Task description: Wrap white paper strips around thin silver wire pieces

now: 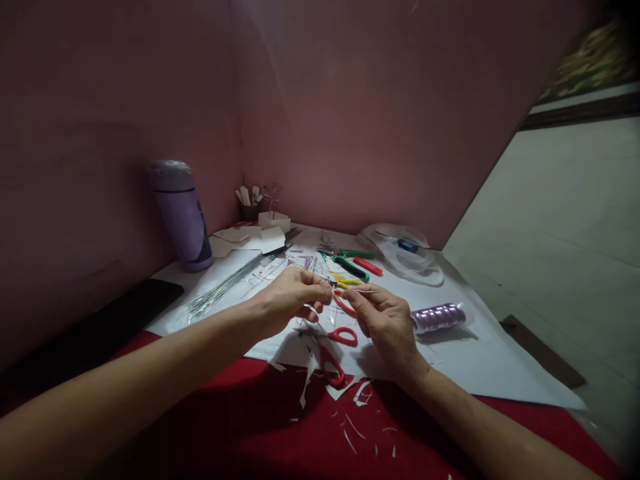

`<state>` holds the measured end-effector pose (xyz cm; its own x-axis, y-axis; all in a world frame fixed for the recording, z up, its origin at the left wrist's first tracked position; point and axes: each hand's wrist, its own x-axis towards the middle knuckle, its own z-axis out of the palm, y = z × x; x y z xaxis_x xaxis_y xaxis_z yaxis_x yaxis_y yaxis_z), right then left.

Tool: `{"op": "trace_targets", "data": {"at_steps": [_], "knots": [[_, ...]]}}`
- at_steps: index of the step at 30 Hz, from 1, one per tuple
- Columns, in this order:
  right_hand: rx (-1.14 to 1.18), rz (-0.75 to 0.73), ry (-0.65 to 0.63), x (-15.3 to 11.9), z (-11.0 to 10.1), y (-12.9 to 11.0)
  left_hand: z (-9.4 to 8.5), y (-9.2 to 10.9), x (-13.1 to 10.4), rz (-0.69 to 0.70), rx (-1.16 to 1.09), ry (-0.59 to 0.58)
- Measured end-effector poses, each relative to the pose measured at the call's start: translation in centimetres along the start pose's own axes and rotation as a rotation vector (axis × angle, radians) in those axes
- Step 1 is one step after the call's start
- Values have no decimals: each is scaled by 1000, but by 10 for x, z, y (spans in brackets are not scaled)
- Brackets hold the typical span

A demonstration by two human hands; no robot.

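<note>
My left hand (300, 293) is raised over the white sheet, thumb and forefinger pinched together on something too small to make out. To its right, my right hand (383, 320) pinches a thin pale strand (365, 291) between thumb and fingers. A small gap separates the two sets of fingertips. Beneath and between them lie red-handled scissors (343, 336) and pliers with yellow and orange handles (345, 305). A spool of shiny purple ribbon or thread (439, 317) rests just right of my right hand.
Behind the hands lie green-handled pliers (353, 269), a red tool (368, 267) and a clear plastic bag (415, 260). At left are thin wires (225, 287), a purple bottle (183, 220) and a dark flat object (100, 320). Paper scraps (350, 427) litter the red cloth (225, 427).
</note>
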<state>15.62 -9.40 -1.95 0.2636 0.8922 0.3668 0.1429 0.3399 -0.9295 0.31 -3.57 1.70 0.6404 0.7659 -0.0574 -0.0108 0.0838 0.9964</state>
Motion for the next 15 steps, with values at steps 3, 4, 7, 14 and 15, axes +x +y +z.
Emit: {"op": "trace_targets", "data": {"at_steps": [3, 4, 7, 14, 15], "knots": [[7, -1, 8, 0, 1, 0, 1, -3, 5, 30, -25, 49], [7, -3, 8, 0, 1, 0, 2, -4, 6, 41, -35, 63], [6, -21, -2, 0, 0, 1, 5, -10, 4, 57, -36, 52], [29, -8, -12, 0, 1, 2, 19, -9, -6, 99, 11, 98], [40, -1, -13, -1, 1, 2, 20, -8, -6, 101, 12, 117]]}}
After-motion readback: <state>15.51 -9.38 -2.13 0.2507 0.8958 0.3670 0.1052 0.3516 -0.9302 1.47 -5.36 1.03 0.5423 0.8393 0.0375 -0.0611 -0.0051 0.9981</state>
